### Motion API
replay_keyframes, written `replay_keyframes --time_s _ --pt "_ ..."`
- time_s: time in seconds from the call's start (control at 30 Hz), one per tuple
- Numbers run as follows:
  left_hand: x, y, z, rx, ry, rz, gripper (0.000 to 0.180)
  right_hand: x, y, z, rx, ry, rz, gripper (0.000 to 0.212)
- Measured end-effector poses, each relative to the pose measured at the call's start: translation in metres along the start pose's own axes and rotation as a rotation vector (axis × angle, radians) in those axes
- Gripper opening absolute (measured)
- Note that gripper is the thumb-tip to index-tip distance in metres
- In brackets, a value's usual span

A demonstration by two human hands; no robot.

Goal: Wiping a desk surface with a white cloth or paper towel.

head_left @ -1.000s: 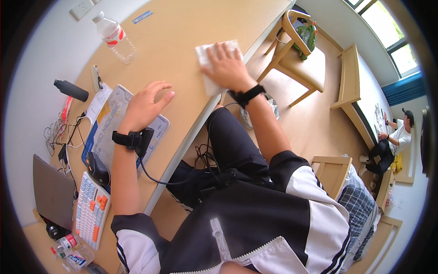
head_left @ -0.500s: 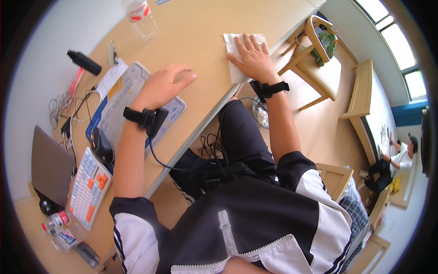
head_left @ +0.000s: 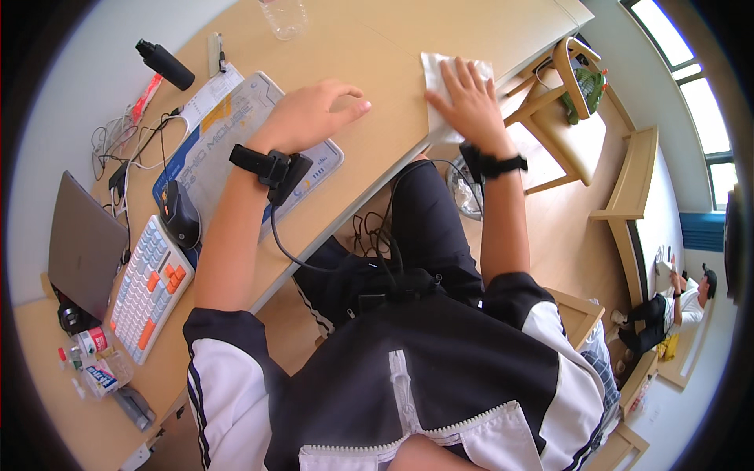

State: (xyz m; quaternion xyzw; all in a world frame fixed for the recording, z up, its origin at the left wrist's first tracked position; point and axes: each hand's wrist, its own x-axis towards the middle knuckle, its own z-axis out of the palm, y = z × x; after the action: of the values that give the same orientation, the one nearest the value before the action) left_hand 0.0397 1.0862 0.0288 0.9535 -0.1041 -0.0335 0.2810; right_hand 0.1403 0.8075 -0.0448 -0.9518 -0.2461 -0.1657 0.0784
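My right hand lies flat with spread fingers on a white tissue near the right-hand edge of the wooden desk. Part of the tissue is hidden under the palm. Nearer the middle, my left hand is by the upper right side of a grey, blue and yellow mouse pad. Its thumb stands apart from loosely bent fingers, and it holds nothing. Whether it touches the desk I cannot tell. Each wrist wears a black strap with a cabled device.
On the left are a black mouse, a white and orange keyboard, a laptop, cables and a black bottle. A clear plastic bottle stands at the far side. Right of the desk are a chair and a seated person.
The whole view has shifted, so most things sit farther right in it. My right hand stays flat on the tissue, and my left hand keeps its loosely bent shape.
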Motion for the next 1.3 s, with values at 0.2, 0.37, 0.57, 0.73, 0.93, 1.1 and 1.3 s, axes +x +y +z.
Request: replay_keyframes --time_s 0.2,0.37,0.57,0.73,0.93,1.1,1.3 --pt "0.002 -0.013 0.002 0.001 0.039 0.048 0.053 0.030 -0.056 0.013 -0.037 -0.031 -0.012 0.076" --pt "-0.005 -0.013 -0.001 -0.023 0.035 0.010 0.048 -0.042 -0.090 -0.022 0.120 0.065 -0.266 0.070" --pt "-0.006 0.006 -0.006 -0.016 -0.029 -0.020 0.050 -0.033 -0.042 -0.017 0.062 -0.033 -0.025 0.074" --pt "-0.007 -0.004 0.001 0.014 0.031 0.048 0.056 -0.022 -0.069 -0.016 -0.020 -0.050 -0.066 0.071" --pt "-0.005 0.001 -0.003 0.018 -0.010 -0.017 0.050 -0.029 -0.089 -0.022 0.150 0.009 -0.319 0.068" --pt "-0.008 0.001 -0.002 0.083 -0.020 0.009 0.053 -0.015 -0.079 -0.033 0.234 0.041 -0.381 0.066" --pt "-0.010 0.009 0.000 0.162 -0.094 0.003 0.056 -0.055 -0.067 -0.051 0.367 0.090 -0.210 0.052"
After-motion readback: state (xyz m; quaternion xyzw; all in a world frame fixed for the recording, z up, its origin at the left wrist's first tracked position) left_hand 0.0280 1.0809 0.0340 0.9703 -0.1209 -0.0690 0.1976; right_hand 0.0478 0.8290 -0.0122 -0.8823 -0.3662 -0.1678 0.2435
